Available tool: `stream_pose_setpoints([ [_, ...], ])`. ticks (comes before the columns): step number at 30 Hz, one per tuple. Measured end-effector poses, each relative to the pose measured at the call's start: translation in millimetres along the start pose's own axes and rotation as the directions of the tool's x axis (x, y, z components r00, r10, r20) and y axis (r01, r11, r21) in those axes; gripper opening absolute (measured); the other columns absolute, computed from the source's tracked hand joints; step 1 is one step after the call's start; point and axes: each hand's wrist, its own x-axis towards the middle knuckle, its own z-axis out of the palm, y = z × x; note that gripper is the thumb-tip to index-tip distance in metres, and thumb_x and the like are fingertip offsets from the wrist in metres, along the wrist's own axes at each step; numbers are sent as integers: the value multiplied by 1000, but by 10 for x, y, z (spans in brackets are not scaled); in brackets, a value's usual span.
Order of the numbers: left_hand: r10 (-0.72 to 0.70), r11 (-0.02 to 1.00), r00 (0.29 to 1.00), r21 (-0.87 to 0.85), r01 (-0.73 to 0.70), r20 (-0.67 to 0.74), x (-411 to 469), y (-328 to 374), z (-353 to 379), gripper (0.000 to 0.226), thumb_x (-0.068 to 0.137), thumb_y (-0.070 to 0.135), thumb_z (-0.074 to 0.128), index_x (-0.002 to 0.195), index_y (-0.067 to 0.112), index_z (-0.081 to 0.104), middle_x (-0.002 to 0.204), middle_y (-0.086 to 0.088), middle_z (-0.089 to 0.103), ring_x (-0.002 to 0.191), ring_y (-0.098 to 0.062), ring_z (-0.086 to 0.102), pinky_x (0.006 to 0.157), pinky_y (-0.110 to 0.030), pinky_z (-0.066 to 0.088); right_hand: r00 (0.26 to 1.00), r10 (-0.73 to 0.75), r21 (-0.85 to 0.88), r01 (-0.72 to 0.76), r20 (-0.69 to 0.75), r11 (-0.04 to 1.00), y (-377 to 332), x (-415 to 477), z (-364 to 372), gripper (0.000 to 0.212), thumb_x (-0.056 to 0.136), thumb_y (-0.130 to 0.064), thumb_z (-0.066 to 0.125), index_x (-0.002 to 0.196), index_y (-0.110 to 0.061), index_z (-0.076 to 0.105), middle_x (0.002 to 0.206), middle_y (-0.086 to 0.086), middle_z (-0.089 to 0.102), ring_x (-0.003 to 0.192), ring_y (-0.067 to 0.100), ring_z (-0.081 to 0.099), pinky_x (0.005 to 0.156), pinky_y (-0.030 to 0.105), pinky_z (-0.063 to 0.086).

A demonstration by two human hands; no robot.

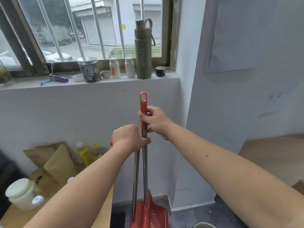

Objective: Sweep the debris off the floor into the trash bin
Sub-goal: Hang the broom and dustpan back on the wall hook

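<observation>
In front of the wall under the sill, I hold two long handles upright, side by side, their long axes running nearly straight down from my hands to the floor. My right hand (pixel 154 122) is the higher one, fingers wrapped tight round the red plastic grip of the broom (pixel 143 111), just below its hanging loop. My left hand (pixel 130 137) sits lower and just beside it, closed round the bare steel shafts; it seems to clamp the dustpan (pixel 148 214) handle, whose red end peeps out by my wrist, though I cannot tell whether it pins one shaft or both.

The shafts are thin, polished metal tubes, smooth and likely slippery; the red sleeve is matte and gives better purchase. Down at the bottom edge the pan shows as glossy red plastic, broad and flat with a raised spine. The broom head I cannot make out apart from it.

The two tools part slightly below my left hand, so separating them should mean drawing my hands apart sideways. A pale curved rim (pixel 204 225) at the lower edge, right of the pan, may be the bin. No debris shows on the dark floor (pixel 197 216) from here.
</observation>
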Motion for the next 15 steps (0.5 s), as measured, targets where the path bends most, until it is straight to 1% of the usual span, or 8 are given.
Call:
stream_pose_setpoints([
  [3,1,1000,998,-29,1,69,99,8,249,50,66,75,52,74,27,65,67,9,65,66,-16,64,68,-31,55,998,41,0,-41,-47,999,284,134,86,10,98,-24,62,90,-18,62,78,2,58,75,24,59,83,61,57],
  [5,-4,999,994,-40,8,109,180,17,438,51,67,75,52,73,26,66,66,9,65,65,-15,64,68,-31,55,994,65,-37,-69,-92,997,489,241,146,11,95,-29,64,85,-26,63,76,-2,61,76,22,61,84,59,56],
  [7,-19,998,990,-51,27,142,265,27,628,52,67,75,51,71,25,65,65,9,65,63,-16,64,68,-31,55,989,87,-65,-95,-121,993,675,351,191,13,92,-30,65,80,-28,62,75,-6,62,77,22,62,85,56,56],
  [12,-16,998,982,-65,29,186,499,18,1051,54,67,77,49,73,25,64,66,8,64,65,-19,62,70,-32,55,980,139,-94,-154,-145,984,1051,613,242,18,91,-29,68,75,-29,60,70,-11,59,74,19,59,85,50,57],
  [15,-8,998,978,-59,20,207,615,-5,1268,52,69,75,50,74,24,63,65,8,63,63,-19,59,66,-30,50,977,167,-74,-178,-136,981,1231,720,267,13,92,-25,68,80,-26,63,70,-11,59,74,17,57,86,47,54],
])
